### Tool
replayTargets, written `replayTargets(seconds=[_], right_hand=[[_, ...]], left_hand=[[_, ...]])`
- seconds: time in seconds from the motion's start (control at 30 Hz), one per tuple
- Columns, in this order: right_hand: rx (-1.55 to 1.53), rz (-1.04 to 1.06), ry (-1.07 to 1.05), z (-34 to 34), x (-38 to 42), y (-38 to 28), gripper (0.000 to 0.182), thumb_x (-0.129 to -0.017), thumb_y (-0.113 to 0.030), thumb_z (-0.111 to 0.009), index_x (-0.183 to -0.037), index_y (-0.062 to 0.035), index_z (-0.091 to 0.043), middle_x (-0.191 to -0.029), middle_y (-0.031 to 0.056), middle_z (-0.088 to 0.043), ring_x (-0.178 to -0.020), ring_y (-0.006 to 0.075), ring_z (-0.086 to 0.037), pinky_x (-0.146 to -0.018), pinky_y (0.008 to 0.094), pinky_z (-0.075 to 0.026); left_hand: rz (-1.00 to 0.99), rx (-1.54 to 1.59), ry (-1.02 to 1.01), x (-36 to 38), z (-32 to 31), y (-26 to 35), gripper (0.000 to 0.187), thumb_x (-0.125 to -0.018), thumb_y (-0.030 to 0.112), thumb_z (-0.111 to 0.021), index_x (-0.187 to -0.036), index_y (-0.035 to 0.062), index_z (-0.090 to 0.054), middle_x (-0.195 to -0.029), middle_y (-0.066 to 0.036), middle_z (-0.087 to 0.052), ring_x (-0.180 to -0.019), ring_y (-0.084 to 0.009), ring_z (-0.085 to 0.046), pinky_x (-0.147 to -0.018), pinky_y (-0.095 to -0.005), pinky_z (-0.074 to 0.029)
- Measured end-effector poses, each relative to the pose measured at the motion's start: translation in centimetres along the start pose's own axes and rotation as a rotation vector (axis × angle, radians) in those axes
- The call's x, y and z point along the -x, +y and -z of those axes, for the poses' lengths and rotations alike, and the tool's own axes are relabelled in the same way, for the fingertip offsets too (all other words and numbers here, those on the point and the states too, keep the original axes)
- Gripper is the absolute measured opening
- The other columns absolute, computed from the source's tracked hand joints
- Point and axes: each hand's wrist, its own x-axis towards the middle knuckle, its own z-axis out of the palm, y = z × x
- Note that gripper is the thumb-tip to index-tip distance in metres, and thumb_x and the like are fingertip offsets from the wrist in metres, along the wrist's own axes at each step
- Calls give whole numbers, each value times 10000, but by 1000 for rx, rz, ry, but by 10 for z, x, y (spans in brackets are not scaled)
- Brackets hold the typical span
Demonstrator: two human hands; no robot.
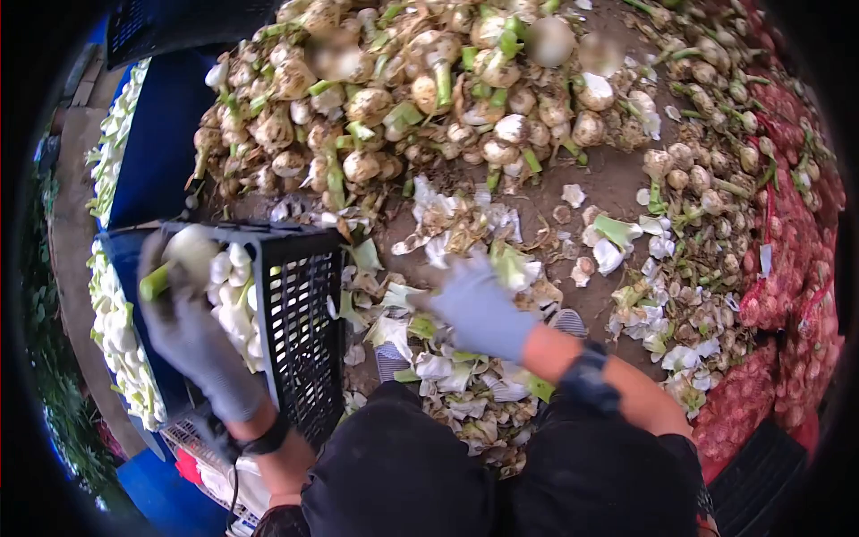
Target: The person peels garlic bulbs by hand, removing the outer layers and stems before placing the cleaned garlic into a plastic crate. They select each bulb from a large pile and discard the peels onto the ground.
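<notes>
My left hand, in a grey glove with dark fingertips, is closed around a whitish garlic bulb with a short green stem. It hangs over the near-left black plastic crate, which holds cleaned white garlic bulbs. My right hand, also gloved, hovers above loose garlic skins between my feet. Its fingers are smeared by motion, and I cannot make out whether anything is in them. A heap of untrimmed garlic, soil-stained with green stalks, lies on the ground ahead.
Red mesh sacks of garlic line the right side. More loose garlic bulbs lie beside them. On the left stands a blue container, with rows of white garlic along its outer side. Another black crate sits at top left.
</notes>
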Motion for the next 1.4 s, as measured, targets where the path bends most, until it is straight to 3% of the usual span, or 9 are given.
replayTargets(seconds=[0.17, 0.37, 0.5, 0.57, 0.63, 0.87, 0.97, 1.07, 1.4], right_hand=[[315, -126, -98, -35, 3, 50, 259, -820, -205, -605, -1044, -252, -728, -1307, 65, -576, -1193, 277, -520, -1030, 652, -282], [63, -725, 432, -55, 148, 133, 184, -767, -235, -635, -895, -129, -716, -948, 66, -668, -974, 266, -594, -861, 500, -436], [-291, -1362, -18, -87, 303, 80, 244, -787, -234, -595, -898, -44, -699, -940, 206, -685, -853, 405, -646, -741, 500, -519], [-288, -911, -732, -116, 384, 72, 302, -787, -296, -606, -923, -48, -709, -1023, 194, -692, -949, 370, -659, -798, 470, -531], [-299, -1108, -854, -94, 395, 44, 326, -775, -330, -613, -935, -69, -723, -1038, 181, -697, -972, 339, -666, -808, 466, -534], [267, -1062, 519, 51, 272, 173, 341, -876, -293, -635, -1197, -175, -620, -1174, 148, -626, -1101, 360, -576, -911, 472, -480], [103, -1522, 160, 39, 255, 234, 537, -909, -490, -587, -1383, -254, -496, -1344, 157, -520, -1224, 386, -490, -959, 522, -449], [63, -1390, 334, -12, 268, 216, 537, -916, -499, -553, -1390, -254, -487, -1431, 141, -414, -1276, 401, -437, -998, 546, -437], [-638, -906, -484, -58, 344, 48, 411, -856, -376, -573, -1130, -87, -677, -1043, 208, -683, -1049, 366, -627, -926, 490, -478]], left_hand=[[-52, 67, 35, 14, -2, 30, 359, -1006, 42, -464, -1349, -59, -502, -1353, -159, -551, -1216, -194, -542, -1057, -322, -402], [184, 325, -528, 56, -76, 22, 381, -972, 32, -507, -1347, -33, -516, -1347, -163, -568, -1260, -239, -535, -1099, -351, -376], [-27, 235, -902, 99, -153, -17, 449, -879, 67, -638, -1317, 11, -555, -1290, -171, -598, -1203, -263, -567, -1056, -349, -408], [-209, 96, -1042, 111, -188, -19, 550, -838, 127, -691, -1362, 86, -530, -1356, -184, -536, -1224, -363, -531, -1045, -413, -415], [-367, -53, -1099, 128, -218, -28, 661, -816, 214, -722, -1422, 152, -466, -1447, -181, -439, -1261, -456, -457, -1042, -529, -396], [-1003, -265, -1543, 211, -172, -43, 618, -799, 251, -660, -1368, 108, -466, -1284, -257, -494, -1236, -518, -445, -908, -737, -359], [-591, -53, -2029, 206, -131, -45, 548, -810, 312, -672, -1308, 108, -567, -1204, -226, -579, -946, -403, -627, -843, -479, -500], [-155, -74, -2309, 185, -145, -31, 497, -858, 294, -650, -1320, 117, -594, -811, -186, -682, -735, -264, -698, -731, -373, -540], [-75, 133, -2451, 237, -142, -82, 504, -858, 260, -645, -1336, 125, -563, -1229, -195, -630, -1071, -326, -636, -933, -377, -494]])
